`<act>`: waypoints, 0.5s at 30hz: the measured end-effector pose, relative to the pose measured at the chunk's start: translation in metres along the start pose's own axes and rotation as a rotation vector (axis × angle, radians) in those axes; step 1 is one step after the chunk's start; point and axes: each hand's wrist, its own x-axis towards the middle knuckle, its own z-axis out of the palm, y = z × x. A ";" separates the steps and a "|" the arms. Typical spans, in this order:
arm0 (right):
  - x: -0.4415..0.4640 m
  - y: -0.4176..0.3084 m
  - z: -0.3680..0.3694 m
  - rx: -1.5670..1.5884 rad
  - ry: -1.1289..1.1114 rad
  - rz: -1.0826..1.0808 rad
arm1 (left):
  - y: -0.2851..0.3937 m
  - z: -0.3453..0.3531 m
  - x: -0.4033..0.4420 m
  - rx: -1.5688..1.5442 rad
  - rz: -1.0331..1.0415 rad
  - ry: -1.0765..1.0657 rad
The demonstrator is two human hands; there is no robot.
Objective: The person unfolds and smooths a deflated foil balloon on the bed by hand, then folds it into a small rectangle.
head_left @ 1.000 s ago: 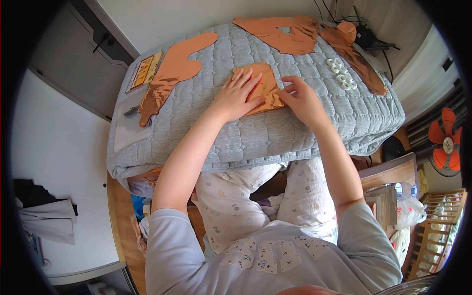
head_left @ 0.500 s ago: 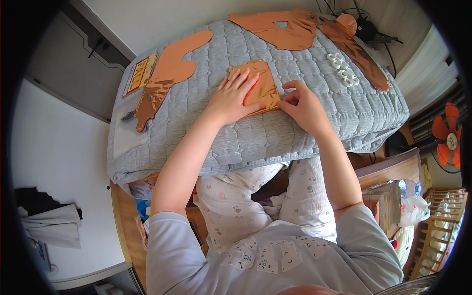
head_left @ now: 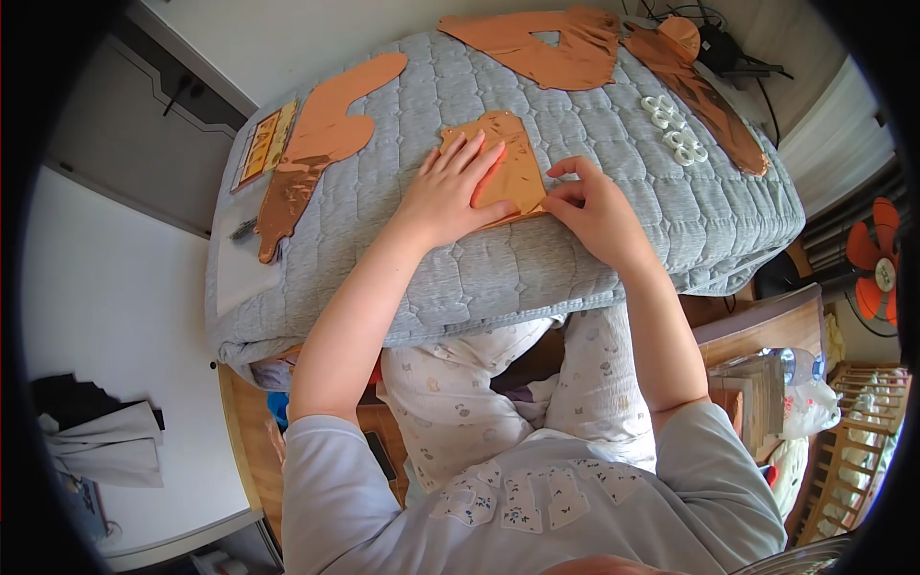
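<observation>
A folded copper-coloured foil balloon [head_left: 519, 165], flat and creased, lies on the quilted grey mattress [head_left: 412, 287]. My left hand [head_left: 450, 192] rests on it palm down with the fingers spread. At its lower right corner, my right hand [head_left: 596, 213] pinches the foil edge between thumb and fingers. Left of my hands lies a flat, curved copper foil balloon [head_left: 331, 129]. Farther back is one with a triangular hole [head_left: 585, 62], and a long dark copper one [head_left: 704, 105] lies at the far right. Several small white rings [head_left: 674, 129] sit near it.
A printed packet [head_left: 264, 146] and a clear plastic sheet [head_left: 251, 268] lie along the mattress's left side. Black cables and a device [head_left: 724, 53] are at the back right corner. An orange-bladed fan [head_left: 882, 259] and a wooden crib [head_left: 853, 450] stand to the right.
The view has shifted slightly. Both hands keep nearly the same place on the folded foil balloon, whose surface looks a little smoother.
</observation>
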 end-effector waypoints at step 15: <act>-0.031 -0.002 -0.006 -0.698 0.197 -0.576 | 0.001 0.000 0.001 0.008 -0.004 -0.019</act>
